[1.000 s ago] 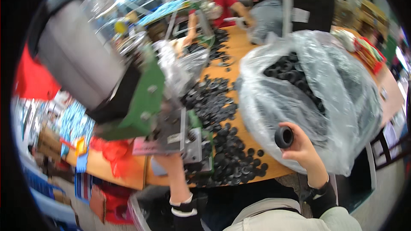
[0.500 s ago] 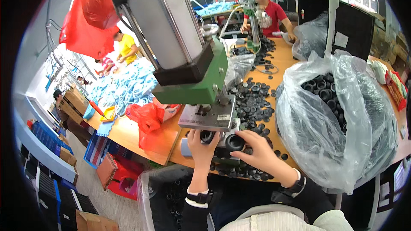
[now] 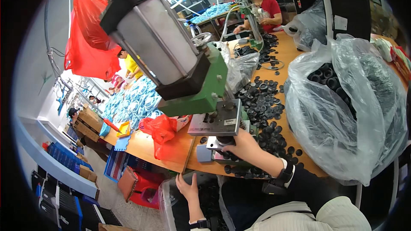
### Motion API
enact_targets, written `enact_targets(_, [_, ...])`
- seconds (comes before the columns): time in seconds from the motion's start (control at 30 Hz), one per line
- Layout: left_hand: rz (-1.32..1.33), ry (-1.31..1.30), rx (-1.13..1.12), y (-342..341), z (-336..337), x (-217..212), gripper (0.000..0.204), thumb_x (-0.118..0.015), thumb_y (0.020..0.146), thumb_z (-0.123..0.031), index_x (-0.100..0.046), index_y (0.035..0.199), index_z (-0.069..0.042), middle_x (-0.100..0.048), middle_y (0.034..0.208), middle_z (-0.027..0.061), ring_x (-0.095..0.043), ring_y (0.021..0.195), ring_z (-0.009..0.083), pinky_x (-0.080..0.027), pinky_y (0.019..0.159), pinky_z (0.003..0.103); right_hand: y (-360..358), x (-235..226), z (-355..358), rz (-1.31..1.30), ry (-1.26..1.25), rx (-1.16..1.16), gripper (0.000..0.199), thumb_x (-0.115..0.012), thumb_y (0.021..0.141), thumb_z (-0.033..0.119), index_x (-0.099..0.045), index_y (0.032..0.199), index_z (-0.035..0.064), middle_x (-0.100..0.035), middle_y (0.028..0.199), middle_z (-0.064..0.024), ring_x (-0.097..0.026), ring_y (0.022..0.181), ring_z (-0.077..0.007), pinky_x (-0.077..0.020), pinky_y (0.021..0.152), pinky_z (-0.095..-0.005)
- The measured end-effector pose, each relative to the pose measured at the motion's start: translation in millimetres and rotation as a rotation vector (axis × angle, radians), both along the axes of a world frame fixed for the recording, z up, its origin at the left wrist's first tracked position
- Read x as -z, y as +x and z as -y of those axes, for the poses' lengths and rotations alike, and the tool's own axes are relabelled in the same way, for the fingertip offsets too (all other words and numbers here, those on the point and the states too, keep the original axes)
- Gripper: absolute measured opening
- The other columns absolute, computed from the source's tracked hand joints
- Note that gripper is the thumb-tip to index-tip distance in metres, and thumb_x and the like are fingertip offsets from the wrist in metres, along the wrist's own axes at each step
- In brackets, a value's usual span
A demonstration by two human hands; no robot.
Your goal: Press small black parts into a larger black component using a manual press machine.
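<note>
The right hand [image 3: 243, 147] reaches under the head of the green press [image 3: 205, 96], knuckles up, fingers curled down onto the grey fixture block [image 3: 214, 147] at the machine's base. The fingertips are hidden behind the hand itself and the press plate, so whether they pinch a part cannot be told. A dark wristband sits on that wrist, and the sleeve below it is dark.

The left hand [image 3: 187, 187] is lower, off the edge of the wooden table [image 3: 171, 152], fingers spread loosely over the rim of a clear plastic bin [image 3: 169, 207] holding dark pieces; it seems to rest there rather than grasp, and the bin's contents are too dim to make out.

Just right of the press lies a loose heap of black round parts [image 3: 267, 107] across the table. Further right, a large clear plastic bag [image 3: 342, 102] bulges with more of them. A crumpled red bag [image 3: 160, 128] lies left of the press. At the far end another person in red [image 3: 267, 10] works.
</note>
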State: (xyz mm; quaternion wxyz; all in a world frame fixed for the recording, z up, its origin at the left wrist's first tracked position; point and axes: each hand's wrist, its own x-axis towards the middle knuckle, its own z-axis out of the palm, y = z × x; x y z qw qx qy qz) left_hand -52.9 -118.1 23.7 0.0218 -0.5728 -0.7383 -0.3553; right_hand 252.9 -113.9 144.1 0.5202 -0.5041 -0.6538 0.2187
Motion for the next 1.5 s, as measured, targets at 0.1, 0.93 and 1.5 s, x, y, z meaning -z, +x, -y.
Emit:
enact_targets(0.1, [-0.018, 0.151, 0.428, 40, -41, -13, 0.047, -0.064, 0.085, -0.026, -0.053, 0.120, 0.003, -0.051, 0.126, 0.0220, -0.044, 0.120, 0.0400, -0.033, 0.103, 0.046, 17, -13, 38, -0.074, 0.058, -0.105, 0.077, -0.077, 0.071, 0.020, -0.036, 0.132, -0.0021, -0.050, 0.122, -0.0256, -0.050, 0.113, -0.0400, -0.0429, 0.092, -0.0397])
enact_targets(0.93, [-0.074, -0.017, 0.539, 46, -157, 53, 0.041, -0.058, 0.082, -0.021, -0.058, 0.118, -0.002, -0.060, 0.118, 0.0162, -0.056, 0.106, 0.0355, -0.043, 0.089, 0.042, 358, 21, 105, 0.562, -0.369, 0.798, 0.063, -0.076, 0.070, 0.025, -0.048, 0.120, 0.0004, -0.055, 0.106, -0.0184, -0.050, 0.107, -0.0347, -0.0439, 0.088, -0.0413])
enact_targets(1.5, [0.308, 0.354, 0.753, 158, -74, -86, 0.054, -0.058, 0.089, -0.033, -0.048, 0.125, 0.007, -0.054, 0.122, 0.0191, -0.054, 0.111, 0.0283, -0.039, 0.098, 0.039, 244, -13, 218, -0.892, 0.034, 0.581, 0.032, -0.069, 0.080, 0.001, -0.048, 0.104, 0.0069, -0.058, 0.101, -0.0080, -0.060, 0.091, -0.0160, -0.0484, 0.079, -0.0272])
